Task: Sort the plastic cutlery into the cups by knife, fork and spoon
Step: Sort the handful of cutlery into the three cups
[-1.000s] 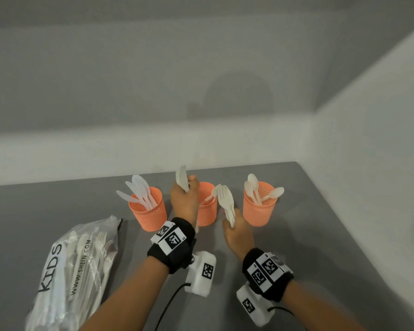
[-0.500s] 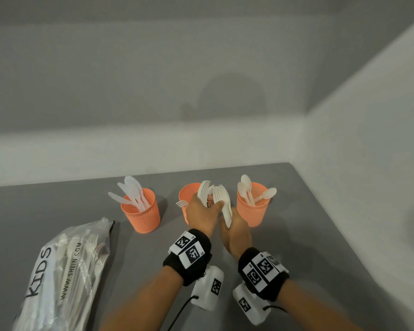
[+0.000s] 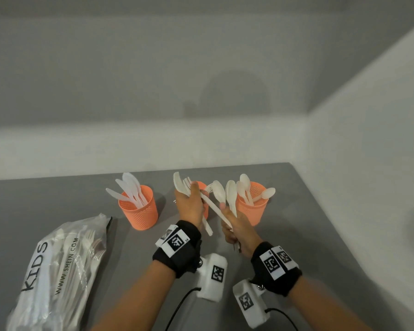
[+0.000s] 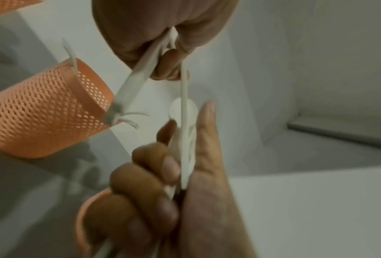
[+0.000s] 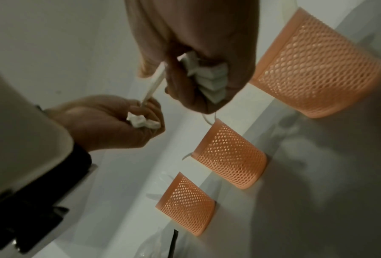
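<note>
Passing spoon (image 3: pixel 219 199) between your fists at frame centre: left hand (image 3: pixel 189 206) clutches forks, right hand (image 3: pixel 237 225) clutches spoons. Next, free it, drop into right cup (image 3: pixel 252 209).

Three orange mesh cups stand in a row on the grey table: the left cup (image 3: pixel 139 211) bristles with white plastic knives (image 3: pixel 129 189), the middle cup (image 3: pixel 202 187) — largely hidden behind the hands — shows fork tines (image 3: pixel 209 187) at its rim, and the right cup (image 3: pixel 252 206) holds spoons (image 3: pixel 245 187). More white cutlery (image 3: pixel 222 197) is held in bunches just before the cups — handles down.
</note>
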{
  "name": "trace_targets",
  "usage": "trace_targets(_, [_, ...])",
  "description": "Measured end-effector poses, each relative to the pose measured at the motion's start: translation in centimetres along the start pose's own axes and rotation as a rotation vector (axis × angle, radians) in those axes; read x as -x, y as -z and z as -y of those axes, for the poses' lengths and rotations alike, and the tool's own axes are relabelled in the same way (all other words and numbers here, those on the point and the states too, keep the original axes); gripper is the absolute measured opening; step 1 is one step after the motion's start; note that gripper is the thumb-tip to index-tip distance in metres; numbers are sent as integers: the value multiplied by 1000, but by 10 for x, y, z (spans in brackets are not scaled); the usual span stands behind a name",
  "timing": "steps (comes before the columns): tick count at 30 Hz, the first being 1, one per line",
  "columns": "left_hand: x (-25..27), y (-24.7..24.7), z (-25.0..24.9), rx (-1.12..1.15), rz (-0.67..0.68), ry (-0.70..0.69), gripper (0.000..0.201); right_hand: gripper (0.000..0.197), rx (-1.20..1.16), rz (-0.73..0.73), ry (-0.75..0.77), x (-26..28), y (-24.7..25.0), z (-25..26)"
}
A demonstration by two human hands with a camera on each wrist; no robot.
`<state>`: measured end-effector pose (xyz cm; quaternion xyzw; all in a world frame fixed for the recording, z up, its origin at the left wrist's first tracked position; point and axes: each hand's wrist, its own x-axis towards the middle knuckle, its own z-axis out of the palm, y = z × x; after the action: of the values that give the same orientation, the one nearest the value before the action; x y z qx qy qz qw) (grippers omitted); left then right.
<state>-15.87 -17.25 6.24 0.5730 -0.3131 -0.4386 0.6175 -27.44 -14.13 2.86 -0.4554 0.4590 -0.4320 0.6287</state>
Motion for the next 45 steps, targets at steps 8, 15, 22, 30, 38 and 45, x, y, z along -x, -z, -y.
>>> trace_targets(8, [-14,17,-1,121,48,169,30,12,89,-42,89,-7,19,7])
trace_targets(15, [-44,24,-24,-58,33,-122,43,30,-55,-370,238,-33,55,64])
trace_targets(22, [-74,-7,-33,7,-77,-251,47,46,-49,-546,357,-69,61,58])
trace_targets(30, [-77,-17,12,-143,-5,-228,31,30,58,-607,287,-89,61,29])
trace_targets(38, [-77,-16,33,-429,27,-375,21,47,289,-564,407,-83,62,22])
trace_targets(45, [-82,-15,39,-818,125,-470,20,40,719,-425,555,-86,71,12])
